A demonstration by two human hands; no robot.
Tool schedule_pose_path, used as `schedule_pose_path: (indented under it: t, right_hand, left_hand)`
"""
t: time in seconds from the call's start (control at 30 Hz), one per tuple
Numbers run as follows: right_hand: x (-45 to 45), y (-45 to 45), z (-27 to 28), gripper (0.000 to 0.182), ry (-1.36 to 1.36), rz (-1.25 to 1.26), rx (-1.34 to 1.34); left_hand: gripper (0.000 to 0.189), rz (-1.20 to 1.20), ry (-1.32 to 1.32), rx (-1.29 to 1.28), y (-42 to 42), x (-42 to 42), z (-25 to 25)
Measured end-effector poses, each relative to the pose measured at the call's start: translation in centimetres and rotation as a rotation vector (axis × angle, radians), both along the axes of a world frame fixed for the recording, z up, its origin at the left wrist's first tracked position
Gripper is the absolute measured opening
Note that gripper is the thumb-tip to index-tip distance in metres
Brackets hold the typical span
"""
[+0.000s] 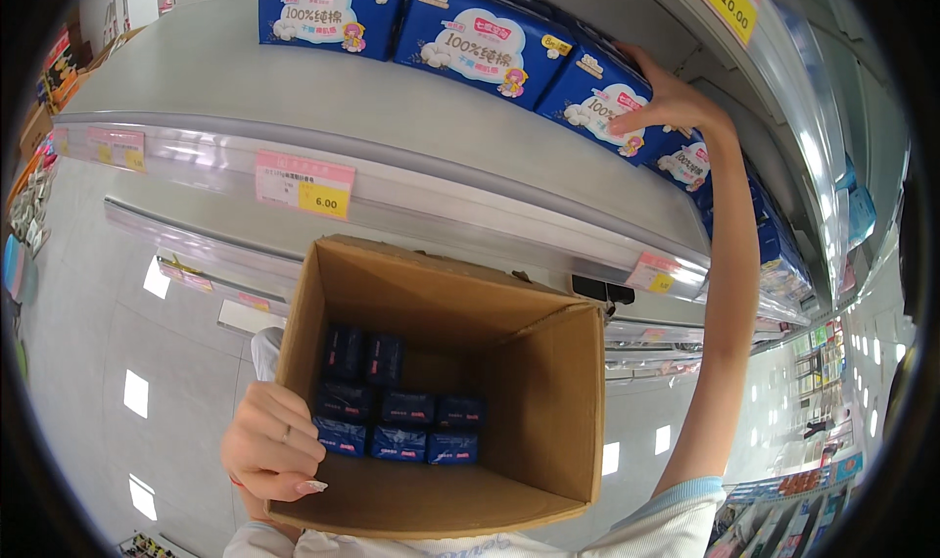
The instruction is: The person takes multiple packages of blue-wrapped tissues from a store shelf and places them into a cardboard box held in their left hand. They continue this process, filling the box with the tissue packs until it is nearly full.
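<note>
My left hand (275,440) grips the left wall of an open cardboard carton (558,411), its fingers curled over the rim. Several dark blue packs (400,440) lie in the carton, towards its left side. Up on the shelf, my right hand (672,103) spans the end of a blue pack of sanitary pads (580,110). The thumb presses on its front while the fingers reach over the top, partly hidden behind it. Similar packs stand beside it: one in the middle (477,51), one to the left (330,11), and more to the right (687,165).
The grey shelf board (198,66) has a clear plastic front rail with price tags (305,183). Another shelf edge (786,15) overhangs at the upper right. Lower shelf levels (198,227) run behind the carton. Grey tiled floor (88,338) lies below.
</note>
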State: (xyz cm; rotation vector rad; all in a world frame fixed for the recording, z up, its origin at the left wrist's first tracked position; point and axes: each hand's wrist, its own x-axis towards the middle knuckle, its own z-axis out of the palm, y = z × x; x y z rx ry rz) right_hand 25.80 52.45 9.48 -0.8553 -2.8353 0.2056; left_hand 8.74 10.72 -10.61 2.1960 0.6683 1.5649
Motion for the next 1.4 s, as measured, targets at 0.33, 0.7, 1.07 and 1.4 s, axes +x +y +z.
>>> schedule_pose_path:
  t: [0.33,0.7,1.07,1.4]
  right_hand:
    - [0.8,-1.1,1.9,0.116,-0.094,-0.049,-0.052]
    - [7.3,-6.8,1.6,0.12,0.223,0.274,0.03]
    - [13.3,-19.6,-3.5,0.096,0.557,-0.106,-0.174]
    - [-1.1,-23.7,-11.4,0.112,-1.101,0.414,-0.073]
  left_hand:
    - [0.031,0.051,-0.005,-0.055,0.0,0.1,0.6]
    - [0.033,0.066,0.019,-0.066,-0.4,0.3,0.9]
    - [0.03,0.152,0.005,-0.049,-0.6,0.9,0.5]
    - [0.027,0.086,0.019,-0.008,-0.4,0.5,0.4]
